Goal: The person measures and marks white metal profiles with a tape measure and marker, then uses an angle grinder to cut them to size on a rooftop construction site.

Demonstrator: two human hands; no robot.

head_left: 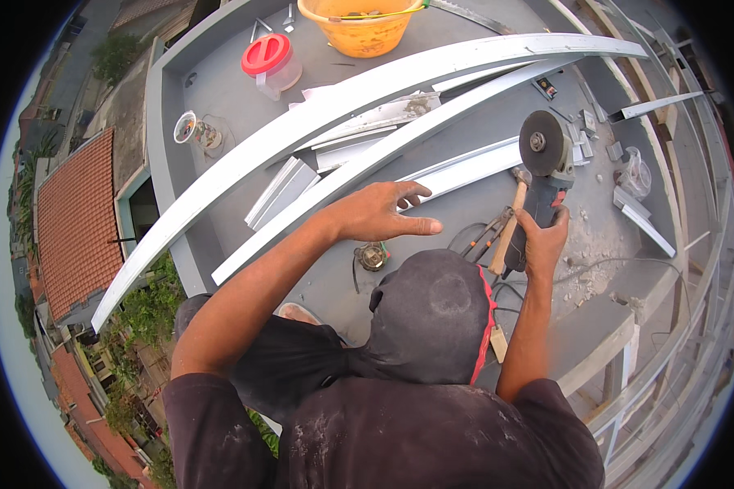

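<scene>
My right hand [544, 239] is wrapped around the dark body of an angle grinder [538, 201], which stands upright with its worn round disc [540, 140] at the top. My left hand [381, 209] is empty, its fingers apart and thumb stretched toward the right. It hovers near a long white metal profile [465, 175]. A hammer [510, 228] with a wooden handle is just left of the grinder. Beside it are pincers [491, 234] with orange on the handles. A tape measure [373, 256] lies below my left hand.
Two long white metal strips [367, 91] cross the grey floor ahead. Beyond are a red-lidded clear jug [271, 65] and a yellow bucket [359, 31]. Rubble [591, 281] and a cable [628, 259] lie at right. A low grey parapet [161, 138] borders the left, above rooftops.
</scene>
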